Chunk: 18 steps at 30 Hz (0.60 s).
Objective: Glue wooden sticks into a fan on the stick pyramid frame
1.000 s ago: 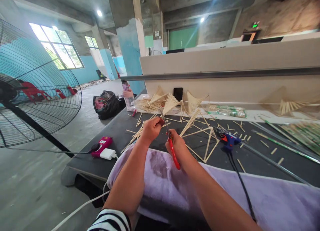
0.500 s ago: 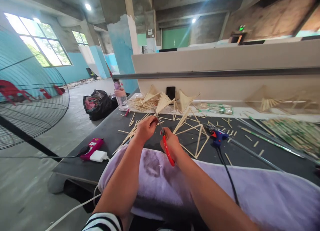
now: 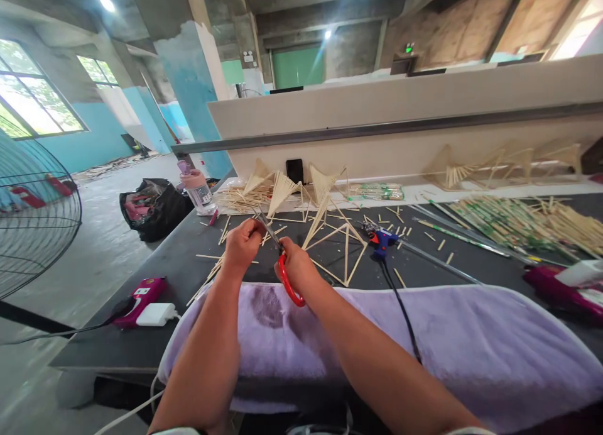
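Observation:
My right hand (image 3: 299,265) is closed around a pair of red-handled scissors (image 3: 288,284), the blades pointing up and away to the left. My left hand (image 3: 241,245) pinches with thumb and fingers beside the blades; whatever lies in the pinch is hidden. Just beyond both hands, a fan-shaped piece of thin wooden sticks (image 3: 282,193) stands on the dark table (image 3: 155,253). To the right of my right hand lies an open frame of glued sticks (image 3: 347,253). Loose sticks (image 3: 207,278) are scattered under and left of my left hand.
A blue glue gun (image 3: 384,241) rests right of the frame, its cord crossing the purple towel (image 3: 377,322). A pink bottle (image 3: 198,190) and magenta power strip (image 3: 141,300) stand at left. Bundled sticks (image 3: 499,221) lie at right. A fan (image 3: 38,221) stands beside the table.
The view has swung to the right, bringing a second magenta device and more stick models into sight. Both hands keep their closed grips, with the scissors still in my right hand.

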{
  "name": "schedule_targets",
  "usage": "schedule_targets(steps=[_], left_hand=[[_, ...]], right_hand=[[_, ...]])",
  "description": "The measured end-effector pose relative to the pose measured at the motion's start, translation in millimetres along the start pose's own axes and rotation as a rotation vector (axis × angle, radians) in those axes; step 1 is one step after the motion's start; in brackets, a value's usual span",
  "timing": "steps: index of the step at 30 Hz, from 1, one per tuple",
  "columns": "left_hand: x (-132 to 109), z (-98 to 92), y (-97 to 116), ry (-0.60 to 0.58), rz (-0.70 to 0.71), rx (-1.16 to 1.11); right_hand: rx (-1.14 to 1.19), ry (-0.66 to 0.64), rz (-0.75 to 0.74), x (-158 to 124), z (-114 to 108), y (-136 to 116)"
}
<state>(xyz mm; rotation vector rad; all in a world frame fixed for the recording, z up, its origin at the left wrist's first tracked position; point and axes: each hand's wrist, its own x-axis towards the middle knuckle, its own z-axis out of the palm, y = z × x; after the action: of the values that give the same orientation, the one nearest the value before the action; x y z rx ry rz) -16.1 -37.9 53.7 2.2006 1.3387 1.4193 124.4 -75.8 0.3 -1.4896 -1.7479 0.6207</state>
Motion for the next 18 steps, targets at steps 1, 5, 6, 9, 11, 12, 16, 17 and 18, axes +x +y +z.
schedule_targets(steps=[1, 5, 6, 9, 11, 12, 16, 17, 18], left_hand=[[1, -1.4, -1, -0.016, -0.017, -0.042], [3, -6.8, -4, -0.104, -0.104, -0.213], [3, -7.7, -4, -0.122, -0.124, -0.246], [3, -8.1, -8, -0.144, -0.144, -0.284], [4, -6.6, -11, -0.145, -0.109, -0.241], [4, -5.6, -12, -0.141, -0.077, -0.201], [3, -0.5, -14, -0.093, 0.052, 0.004], [3, 0.8, -14, -0.08, 0.069, 0.043], [3, 2.0, -13, -0.068, 0.078, 0.073]], right_hand=[[-0.019, 0.013, -0.017, 0, 1, 1], [-0.077, 0.031, -0.053, -1, 2, 0], [-0.088, 0.025, -0.053, -1, 1, -1], [-0.102, -0.007, -0.037, -2, -3, -6], [-0.089, -0.032, -0.011, -1, -6, -8], [-0.079, -0.042, 0.005, -1, -7, -9], [-0.027, -0.069, 0.066, 3, -6, -6], [-0.012, -0.072, 0.076, 4, -6, -5], [0.001, -0.078, 0.085, 5, -5, -4]])
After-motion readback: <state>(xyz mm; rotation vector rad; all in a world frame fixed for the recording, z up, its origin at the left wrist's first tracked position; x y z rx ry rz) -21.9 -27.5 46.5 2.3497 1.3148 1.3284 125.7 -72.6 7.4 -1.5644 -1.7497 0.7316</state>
